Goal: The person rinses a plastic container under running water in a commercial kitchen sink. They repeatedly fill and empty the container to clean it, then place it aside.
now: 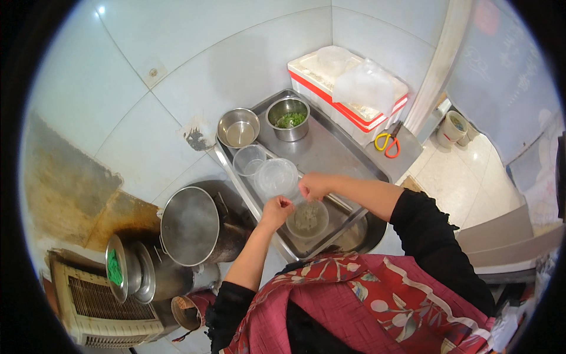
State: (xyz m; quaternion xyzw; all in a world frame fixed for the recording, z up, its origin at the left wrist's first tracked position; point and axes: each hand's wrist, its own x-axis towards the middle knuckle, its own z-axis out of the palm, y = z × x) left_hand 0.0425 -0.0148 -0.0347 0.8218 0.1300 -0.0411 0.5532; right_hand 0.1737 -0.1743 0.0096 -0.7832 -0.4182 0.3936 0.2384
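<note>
A round clear plastic bowl (pixel 308 223) holds greenish-brown liquid with small bits in it, at the near end of a steel tray (pixel 340 155). My left hand (pixel 275 212) hovers by its left rim, thumb and fingertips drawn together. My right hand (pixel 314 186) is above the bowl's far side, fingers bent downward. Whether either hand pinches something small is hidden. Just beyond them sits a translucent round plastic container or lid (pixel 276 177), overlapping an open clear plastic tub (pixel 250 160). A metal rod (pixel 339 203) passes beneath my right wrist.
Chopped greens fill part of a steel pot (pixel 288 120); beside it is a steel bowl (pixel 239 128). Scissors (pixel 389 141) lie by a white foam box (pixel 349 93). Left of the tray, a large pot (pixel 190 225) steams near lidded pots (pixel 132 270).
</note>
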